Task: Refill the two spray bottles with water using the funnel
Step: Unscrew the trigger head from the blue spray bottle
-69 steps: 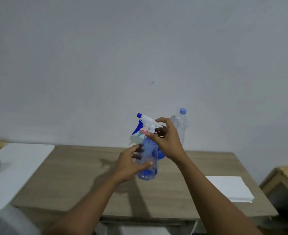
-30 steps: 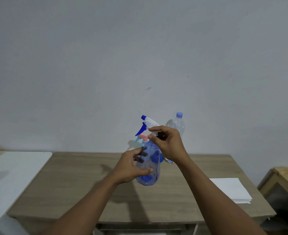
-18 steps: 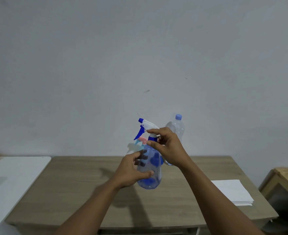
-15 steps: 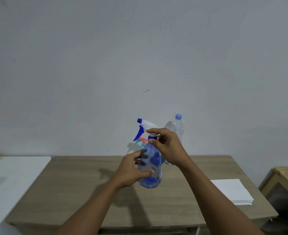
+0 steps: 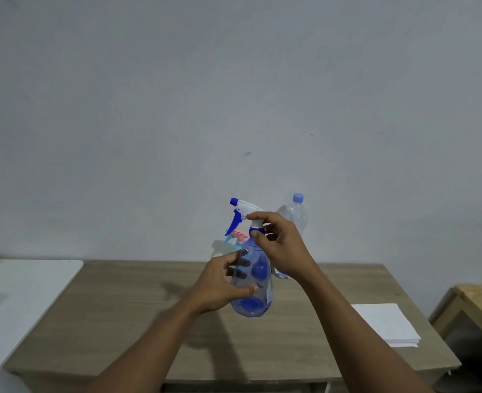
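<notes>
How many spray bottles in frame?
2: blue bottle in left hand and right hand; pink-topped bottle behind it, mostly hidden.

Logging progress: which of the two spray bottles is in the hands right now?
The blue-trigger spray bottle: left hand grips its clear body, right hand pinches its collar. The pink-and-teal spray bottle sits behind it, mostly hidden.

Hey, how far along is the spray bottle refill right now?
Early. Nothing looks done: the water bottle is still capped. In hand: left hand grips the blue spray bottle, right hand pinches its collar, head still on. Left: open both bottles, funnel water in; the pink-headed spray bottle waits behind.
</notes>
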Tool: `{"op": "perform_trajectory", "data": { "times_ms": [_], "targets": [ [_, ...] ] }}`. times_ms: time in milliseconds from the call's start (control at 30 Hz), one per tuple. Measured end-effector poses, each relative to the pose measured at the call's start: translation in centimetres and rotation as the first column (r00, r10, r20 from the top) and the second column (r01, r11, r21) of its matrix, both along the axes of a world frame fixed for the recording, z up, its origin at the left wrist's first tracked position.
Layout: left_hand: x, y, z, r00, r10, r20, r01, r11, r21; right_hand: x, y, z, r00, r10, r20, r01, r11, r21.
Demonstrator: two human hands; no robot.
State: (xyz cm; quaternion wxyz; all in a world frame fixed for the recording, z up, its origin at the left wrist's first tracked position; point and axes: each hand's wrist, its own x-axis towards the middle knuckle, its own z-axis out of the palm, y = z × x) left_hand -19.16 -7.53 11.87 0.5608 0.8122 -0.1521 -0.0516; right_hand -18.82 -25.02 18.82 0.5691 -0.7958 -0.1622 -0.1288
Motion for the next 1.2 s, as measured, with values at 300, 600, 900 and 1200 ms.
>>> {"op": "perform_trajectory", "data": {
  "times_ms": [300, 600, 900, 1200],
  "targets": [
    [-0.3, 0.1, 0.3, 1.000, -0.018, 0.015, 0.018, 1.000, 0.009, -0.6, 0.3, 1.0, 1.000, -0.013, -0.012, 0.013, 0.999, 0.045],
    [-0.3, 0.3, 0.6, 0.999, -0.012, 0.034, 0.013, 1.000, -0.018, -1.0, 0.5, 1.3, 1.000, -0.023, 0.011, 0.023, 0.998, 0.056],
    [-0.1, 0.7, 0.8, 1.000, -0.003, 0.026, 0.003, 1.000, -0.023, -0.8, 0.7, 1.4, 1.000, -0.018, 0.012, 0.017, 0.999, 0.047],
    [0.2, 0.9, 0.9, 1.000, 0.001, 0.022, 0.000, 0.999, -0.033, -0.2, 1.1, 1.2, 1.000, -0.005, 0.020, 0.004, 0.998, 0.055]
  ]
}}
